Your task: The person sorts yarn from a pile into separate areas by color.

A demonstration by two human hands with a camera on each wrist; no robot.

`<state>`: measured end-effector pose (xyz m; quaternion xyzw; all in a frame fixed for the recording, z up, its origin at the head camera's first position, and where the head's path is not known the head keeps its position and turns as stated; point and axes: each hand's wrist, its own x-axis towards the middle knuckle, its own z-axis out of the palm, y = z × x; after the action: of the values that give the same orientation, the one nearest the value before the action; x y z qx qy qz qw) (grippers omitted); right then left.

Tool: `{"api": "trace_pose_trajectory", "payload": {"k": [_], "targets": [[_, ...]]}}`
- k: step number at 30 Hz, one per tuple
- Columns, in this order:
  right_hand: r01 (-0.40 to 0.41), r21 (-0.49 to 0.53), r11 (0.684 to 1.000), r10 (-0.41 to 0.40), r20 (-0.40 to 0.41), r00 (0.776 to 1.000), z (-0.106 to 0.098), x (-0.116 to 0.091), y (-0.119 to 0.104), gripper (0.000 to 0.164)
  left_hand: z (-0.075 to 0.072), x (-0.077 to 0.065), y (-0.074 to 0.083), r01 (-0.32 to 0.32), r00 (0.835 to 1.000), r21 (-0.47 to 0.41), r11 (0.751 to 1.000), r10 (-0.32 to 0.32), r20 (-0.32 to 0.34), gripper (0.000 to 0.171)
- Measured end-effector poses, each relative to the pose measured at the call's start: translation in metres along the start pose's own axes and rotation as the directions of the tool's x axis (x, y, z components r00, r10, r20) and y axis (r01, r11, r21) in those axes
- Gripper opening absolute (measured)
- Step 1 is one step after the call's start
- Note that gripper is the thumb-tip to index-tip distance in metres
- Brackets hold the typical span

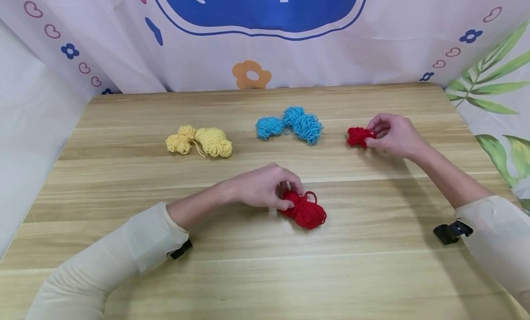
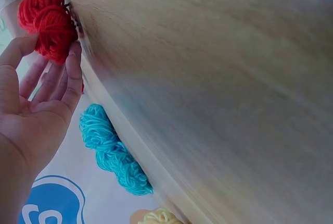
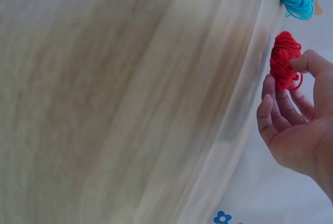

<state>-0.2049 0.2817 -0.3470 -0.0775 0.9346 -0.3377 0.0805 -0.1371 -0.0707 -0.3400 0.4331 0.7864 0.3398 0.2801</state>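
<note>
My left hand (image 1: 268, 185) pinches one end of a larger red yarn bundle (image 1: 308, 212) near the middle of the table. This bundle is tied in at its waist, and a loose loop sticks up behind it. In the left wrist view, thumb and fingertips meet the red yarn (image 2: 51, 23) at its lower end. Farther right and back, my right hand (image 1: 393, 135) holds a smaller red yarn bundle (image 1: 358, 136) between thumb and fingers. The right wrist view shows the thumb on one side of that small bundle (image 3: 284, 60) and the fingertips beneath.
Blue yarn bundles (image 1: 305, 125) lie toward the back of the table, left of the small red one. Yellow yarn bundles (image 1: 213, 142) lie farther left. Behind the wooden tabletop (image 1: 248, 274) hangs a printed white cloth (image 1: 198, 62).
</note>
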Motion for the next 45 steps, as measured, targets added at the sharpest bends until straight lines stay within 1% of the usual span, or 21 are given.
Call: {"api": "trace_pose_trajectory", "payload": {"k": [4,11,16,28,37,45], "targets": [[-0.002,-0.002,1.0,0.002,-0.006,1.0,-0.003,-0.001,0.001,0.026,0.0,-0.001,0.0,-0.005,1.0,0.003,1.0,0.005,-0.01,0.021],[0.006,-0.025,1.0,-0.007,-0.02,1.0,-0.005,-0.002,0.008,0.027,-0.001,-0.001,0.0,-0.024,0.999,-0.017,1.0,0.023,-0.031,0.018],[0.007,-0.029,1.0,-0.008,-0.027,1.0,-0.006,-0.002,0.01,0.026,-0.002,0.001,-0.002,-0.024,0.998,-0.01,1.0,0.023,-0.052,0.019],[-0.004,-0.034,0.999,0.004,-0.008,1.0,-0.007,-0.001,0.015,0.026,-0.004,0.002,0.0,-0.018,0.998,-0.015,1.0,0.017,-0.063,0.02],[0.009,-0.038,0.999,-0.01,-0.008,1.0,-0.008,-0.002,0.016,0.025,-0.006,0.003,0.002,-0.023,0.996,-0.019,1.0,0.021,-0.091,0.019],[0.019,-0.048,0.999,-0.019,-0.007,1.0,-0.008,-0.002,0.017,0.025,-0.006,0.007,0.002,-0.027,0.992,0.002,1.0,0.027,-0.125,0.019]]}}
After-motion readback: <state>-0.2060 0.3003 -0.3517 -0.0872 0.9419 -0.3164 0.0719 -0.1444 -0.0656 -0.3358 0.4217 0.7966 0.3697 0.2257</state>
